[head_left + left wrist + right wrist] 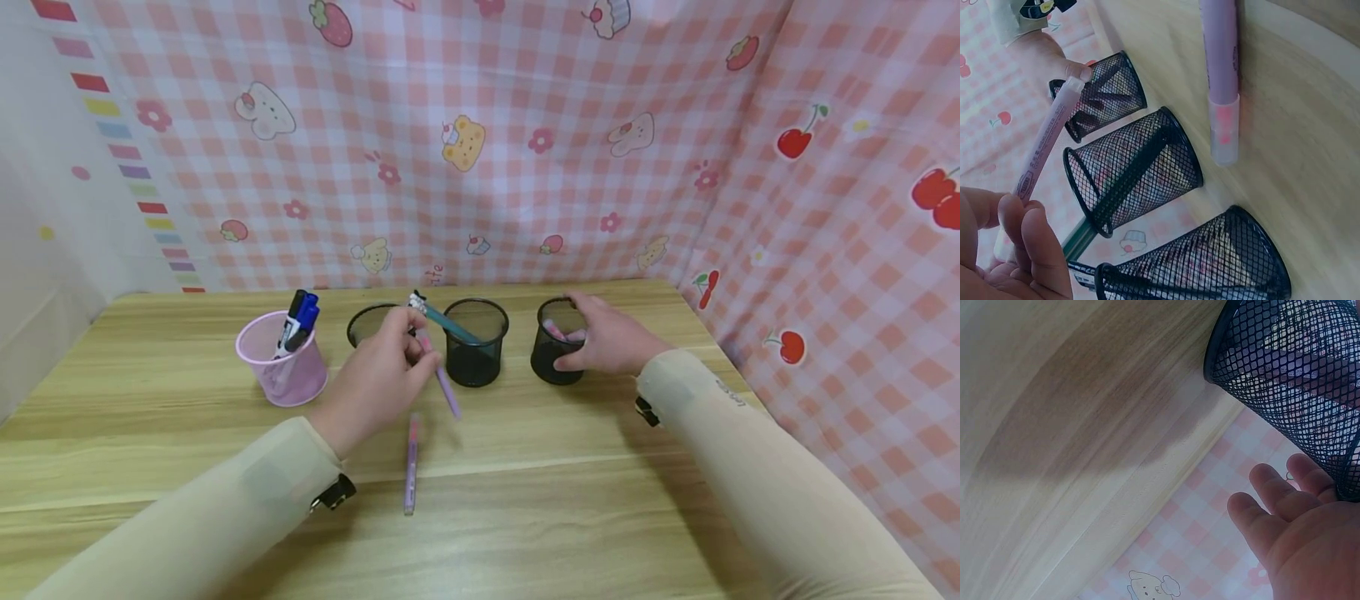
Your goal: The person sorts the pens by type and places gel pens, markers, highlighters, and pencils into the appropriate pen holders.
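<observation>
My left hand (378, 375) pinches a light purple highlighter (447, 392) with a pink end, tilted above the table in front of the middle black mesh pen holder (474, 367). My right hand (618, 337) holds the right black mesh pen holder (551, 367) by its side and rim; its other fingers (1272, 494) stand off the mesh in the right wrist view. Inside that holder lie several purple pens (1310, 369). Another purple highlighter (411, 471) lies on the table below my left hand. A teal pen (453, 327) with a figure topper leans in the middle holder.
To the left stands a pink pen holder (300, 383) with black and blue markers (298, 321). A third black mesh holder (363, 323) is partly hidden behind my left hand. A checked pink cloth (480, 183) hangs behind the wooden table (562, 517) and along its right side.
</observation>
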{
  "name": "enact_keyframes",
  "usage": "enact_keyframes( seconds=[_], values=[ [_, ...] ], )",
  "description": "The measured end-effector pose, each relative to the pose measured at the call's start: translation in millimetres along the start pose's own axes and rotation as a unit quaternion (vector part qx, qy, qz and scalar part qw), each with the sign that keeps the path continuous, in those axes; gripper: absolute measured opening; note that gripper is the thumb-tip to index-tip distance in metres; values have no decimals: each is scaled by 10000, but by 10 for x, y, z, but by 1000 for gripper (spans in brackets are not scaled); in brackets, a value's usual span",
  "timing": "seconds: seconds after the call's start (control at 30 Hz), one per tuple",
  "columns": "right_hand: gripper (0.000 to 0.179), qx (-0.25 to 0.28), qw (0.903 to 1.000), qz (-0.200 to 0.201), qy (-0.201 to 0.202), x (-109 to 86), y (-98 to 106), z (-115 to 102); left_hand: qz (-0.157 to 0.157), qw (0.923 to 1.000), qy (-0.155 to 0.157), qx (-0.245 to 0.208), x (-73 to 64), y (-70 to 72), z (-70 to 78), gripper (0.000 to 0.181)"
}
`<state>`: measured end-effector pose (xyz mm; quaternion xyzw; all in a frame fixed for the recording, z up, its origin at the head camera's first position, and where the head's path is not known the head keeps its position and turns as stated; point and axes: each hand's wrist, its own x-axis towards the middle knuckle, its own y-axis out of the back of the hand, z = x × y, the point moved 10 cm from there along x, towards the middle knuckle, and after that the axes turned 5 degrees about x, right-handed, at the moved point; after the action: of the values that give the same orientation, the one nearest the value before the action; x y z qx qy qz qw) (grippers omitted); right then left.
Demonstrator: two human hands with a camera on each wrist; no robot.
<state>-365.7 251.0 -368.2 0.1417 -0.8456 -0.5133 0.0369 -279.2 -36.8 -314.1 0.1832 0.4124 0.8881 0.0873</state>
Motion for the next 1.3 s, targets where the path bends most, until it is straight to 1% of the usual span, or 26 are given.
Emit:
enact_keyframes(
  seconds=[0.1,0.3,0.43,0.53,0.67,0.8,0.9,1.13,1.3],
  values=[
    [119,-7,10000,24,4,3,5,-5,101,9998,-6,-155,28,-6,7,37],
    [119,8,10000,11,-11,4,6,-8,137,9981,164,-570,74,-41,17,39],
    [119,53,10000,-6,-16,-2,3,-10,203,9952,263,-915,103,-59,37,39],
    [119,54,10000,-27,-19,-7,-2,-7,314,9933,301,-1072,127,-73,55,38],
    [119,28,10000,-16,-29,-7,2,-7,549,9908,354,-1181,161,-89,69,38],
    [119,22,10000,10,-18,-6,7,-21,756,9867,433,-1375,187,-124,75,39],
    [118,26,10000,20,6,-9,8,-32,886,9831,425,-1543,198,-150,94,39],
    [116,-36,10000,50,-16,-7,14,-25,1325,9706,346,-1979,254,-200,155,41],
    [118,4,10000,29,-16,-6,10,-27,1514,9664,351,-2048,327,-270,189,42]
  ],
)
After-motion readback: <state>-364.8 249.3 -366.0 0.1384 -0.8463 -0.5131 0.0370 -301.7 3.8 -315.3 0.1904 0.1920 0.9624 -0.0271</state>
